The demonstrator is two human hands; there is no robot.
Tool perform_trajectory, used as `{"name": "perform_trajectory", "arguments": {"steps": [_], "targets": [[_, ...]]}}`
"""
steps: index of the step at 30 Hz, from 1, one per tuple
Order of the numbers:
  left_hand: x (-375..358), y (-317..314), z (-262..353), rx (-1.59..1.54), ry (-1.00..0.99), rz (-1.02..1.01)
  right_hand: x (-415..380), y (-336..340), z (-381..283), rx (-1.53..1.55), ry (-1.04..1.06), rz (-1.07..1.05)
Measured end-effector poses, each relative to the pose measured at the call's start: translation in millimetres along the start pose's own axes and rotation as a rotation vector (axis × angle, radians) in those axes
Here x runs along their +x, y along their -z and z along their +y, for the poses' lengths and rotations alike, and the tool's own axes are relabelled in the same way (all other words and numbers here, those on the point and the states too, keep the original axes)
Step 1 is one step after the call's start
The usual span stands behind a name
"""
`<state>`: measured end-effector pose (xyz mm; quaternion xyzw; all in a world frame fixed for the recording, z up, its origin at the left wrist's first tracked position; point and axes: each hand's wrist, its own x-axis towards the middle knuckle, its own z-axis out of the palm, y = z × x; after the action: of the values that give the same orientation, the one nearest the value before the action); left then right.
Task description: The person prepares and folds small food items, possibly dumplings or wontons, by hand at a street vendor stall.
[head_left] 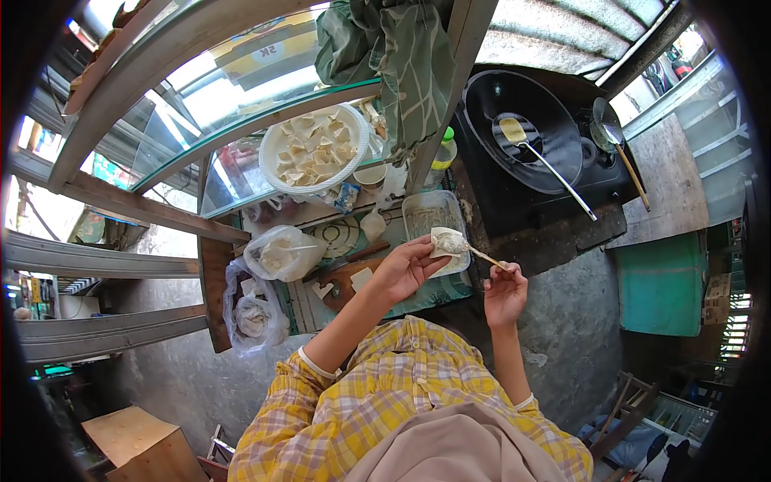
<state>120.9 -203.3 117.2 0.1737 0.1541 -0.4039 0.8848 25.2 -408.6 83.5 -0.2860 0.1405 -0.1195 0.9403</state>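
My left hand pinches a pale square dumpling wrapper between thumb and fingers. A lump of greyish filling lies on the wrapper. In my right hand is a thin wooden stick, its far tip touching the filling. Just beyond both hands stands a clear plastic container with traces of filling on its walls; the hands hide part of it. Left of my left hand lies a wooden cutting board with loose wrapper pieces and a knife by its far edge.
A white plate of folded dumplings stands behind the glass. Plastic bags sit at the table's left. To the right, a black wok holds a metal spatula, with a skimmer beside it. A green cloth hangs over the glass case.
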Motion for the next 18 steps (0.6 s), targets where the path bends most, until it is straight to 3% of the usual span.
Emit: {"name": "perform_trajectory", "arguments": {"steps": [12,18], "targets": [[-5.5,-1.9,-3.4,-0.057,-0.022,-0.002,-2.4,-4.2,-3.0,-0.011,0.009,-0.025],[-4.6,5.8,-5.0,0.057,-0.075,0.080,-0.1,8.1,-3.1,0.027,0.011,0.029]]}}
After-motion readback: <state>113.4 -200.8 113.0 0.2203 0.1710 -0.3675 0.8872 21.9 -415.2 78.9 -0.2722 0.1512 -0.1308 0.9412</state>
